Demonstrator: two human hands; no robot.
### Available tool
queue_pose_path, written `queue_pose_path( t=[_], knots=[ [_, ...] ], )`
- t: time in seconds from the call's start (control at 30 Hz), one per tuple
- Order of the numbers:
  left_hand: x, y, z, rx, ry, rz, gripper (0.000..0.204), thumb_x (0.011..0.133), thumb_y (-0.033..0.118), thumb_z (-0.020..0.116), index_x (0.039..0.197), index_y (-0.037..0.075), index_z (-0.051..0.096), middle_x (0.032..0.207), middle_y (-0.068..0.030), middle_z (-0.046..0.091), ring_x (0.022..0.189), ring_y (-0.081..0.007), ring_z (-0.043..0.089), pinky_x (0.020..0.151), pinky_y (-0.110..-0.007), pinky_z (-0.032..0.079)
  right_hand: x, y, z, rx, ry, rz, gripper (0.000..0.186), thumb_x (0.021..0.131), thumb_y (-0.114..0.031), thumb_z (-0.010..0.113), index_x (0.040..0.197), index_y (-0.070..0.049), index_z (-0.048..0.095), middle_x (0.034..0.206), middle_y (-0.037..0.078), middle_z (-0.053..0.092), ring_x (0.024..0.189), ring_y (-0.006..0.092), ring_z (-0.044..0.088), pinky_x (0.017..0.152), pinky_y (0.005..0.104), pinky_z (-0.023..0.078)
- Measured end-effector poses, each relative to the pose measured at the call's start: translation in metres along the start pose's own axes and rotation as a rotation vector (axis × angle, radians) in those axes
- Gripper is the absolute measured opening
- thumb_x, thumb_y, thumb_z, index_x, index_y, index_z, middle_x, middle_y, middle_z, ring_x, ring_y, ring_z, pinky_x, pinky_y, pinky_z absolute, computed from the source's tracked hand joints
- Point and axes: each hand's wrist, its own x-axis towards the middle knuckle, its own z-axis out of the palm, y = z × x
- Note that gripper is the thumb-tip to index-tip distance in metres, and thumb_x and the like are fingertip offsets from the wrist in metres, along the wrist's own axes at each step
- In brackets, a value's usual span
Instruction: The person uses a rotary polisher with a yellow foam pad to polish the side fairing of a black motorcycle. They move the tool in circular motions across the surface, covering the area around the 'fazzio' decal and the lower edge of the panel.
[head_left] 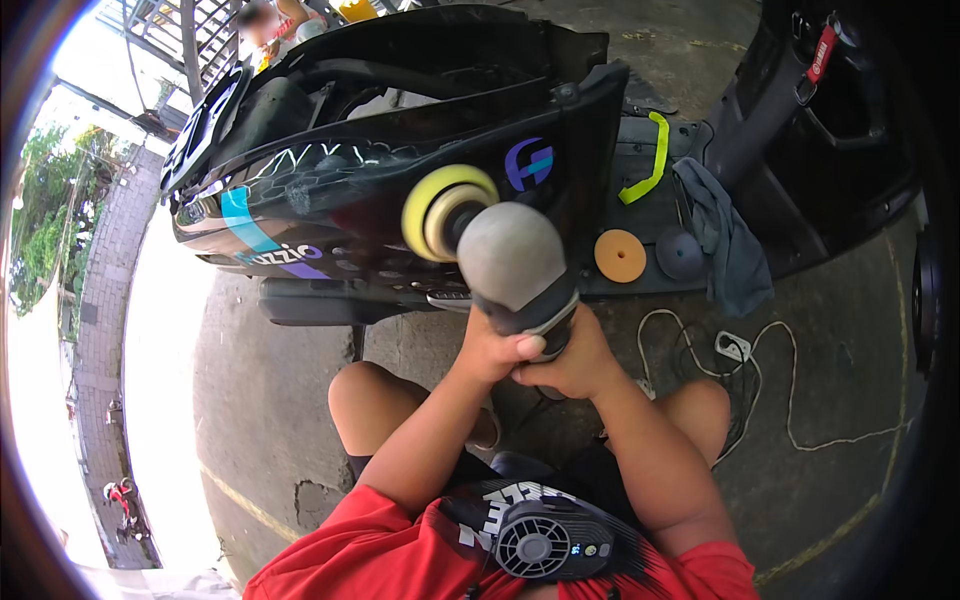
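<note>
Both hands, left hand [492, 350] and right hand [570, 362], are clasping the polisher [512, 262]; its yellow pad [437, 207] is best kept flat against the scooter panel [330, 190].

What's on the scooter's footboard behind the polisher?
On the footboard lie an orange foam pad, a dark round pad, a grey-blue rag and a yellow-green strip. The polisher and both hands hide the near edge.

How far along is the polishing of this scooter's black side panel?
Done: cannot tell; no finished patch stands out on the black side panel. In hand: left hand and right hand grip the polisher, yellow pad at the panel. Left: orange pad and dark pad lie unused.
</note>
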Motion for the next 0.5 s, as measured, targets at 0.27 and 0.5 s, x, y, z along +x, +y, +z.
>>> queue_pose_path(
  t=[0.27, 0.5],
  knots=[
    [0.020, 0.028, 0.013, 0.026, 0.019, -0.102, 0.087, 0.062, 0.037, 0.090, 0.131, -0.003, 0.054, 0.121, -0.0114, 0.064, 0.110, -0.0215, 0.062, 0.096, -0.035, 0.049, 0.017, -0.004, 0.000, 0.092, 0.041, -0.079, 0.072, 0.055, -0.006, 0.089, 0.121, -0.004, 0.060, 0.109, 0.007, 0.069, 0.100, 0.0202, 0.067, 0.090, 0.0356, 0.053],
    [-0.008, 0.033, -0.010, 0.079, -0.028, 0.077, 0.104, 0.065, 0.064, 0.084, 0.135, -0.004, 0.048, 0.128, -0.0200, 0.057, 0.107, -0.0240, 0.062, 0.091, -0.034, 0.053, 0.017, -0.007, 0.023, 0.015, -0.072, -0.072, 0.074, 0.060, -0.013, 0.089, 0.126, -0.003, 0.058, 0.118, 0.010, 0.067, 0.111, 0.0211, 0.064, 0.099, 0.0364, 0.049]
  ],
)
